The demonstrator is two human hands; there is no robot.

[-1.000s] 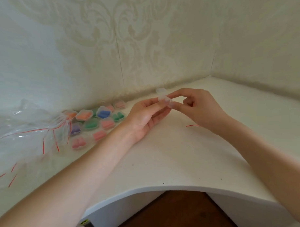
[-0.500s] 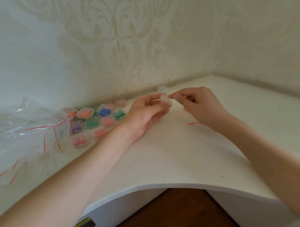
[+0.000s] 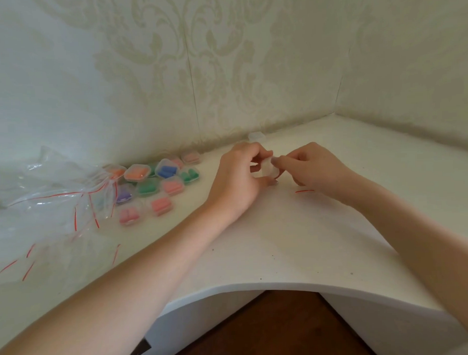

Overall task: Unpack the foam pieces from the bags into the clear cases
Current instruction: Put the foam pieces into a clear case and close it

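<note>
A: Where's the clear case?

B: Between the two hands, just off the white desk, near the corner wall; the left hand curls round its left side, the right hand pinches its right edge, fingertips meeting at it; both are equally near; I can't make out a long axis.

A: How does it look?

B: Small, translucent, whitish; whether foam is inside, or the lid is up, I can't tell.

A: And beyond the case?

B: Left of it lie the filled cases, colourful; further left, the bags; behind it, a spare empty case.
</note>
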